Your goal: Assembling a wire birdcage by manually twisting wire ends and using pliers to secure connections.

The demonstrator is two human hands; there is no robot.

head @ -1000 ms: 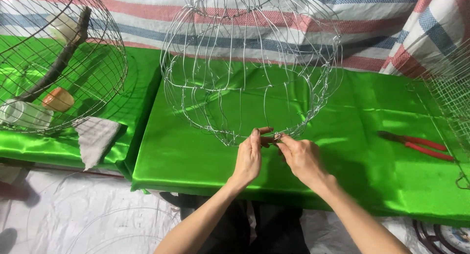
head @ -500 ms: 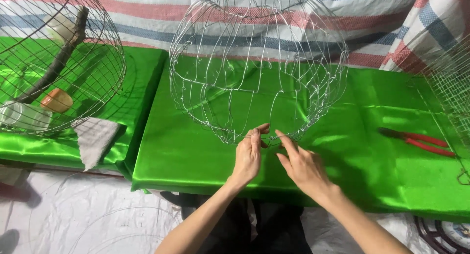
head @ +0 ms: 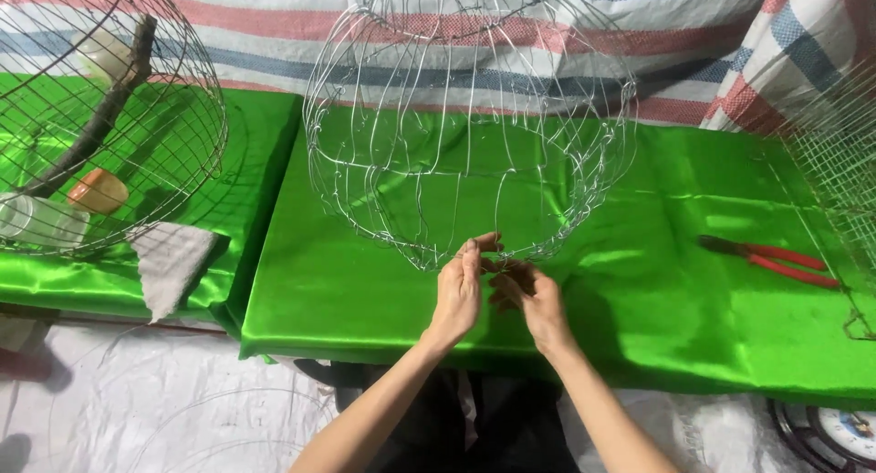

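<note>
A round wire frame (head: 470, 126), like an unfinished cage, stands on the table (head: 657, 318) under its shiny green cloth, and the person works at the frame's near rim. The left hand (head: 459, 291) is raised with its fingers pinched narrow on a wire at that rim. The right hand (head: 529, 295) sits just beside it, fingers curled in close against the same spot; it seems to grip the wire too, though the fingertips are too bunched to be sure. Red-handled pliers (head: 771, 259) lie well apart on the cloth to the right. A wire mesh panel (head: 839, 163) leans at the right edge. On the neighbouring table to the left stands a finished cage (head: 100, 117) with a branch (head: 96, 126) inside, and a grey rag (head: 169, 263) hangs over that table's edge.
</note>
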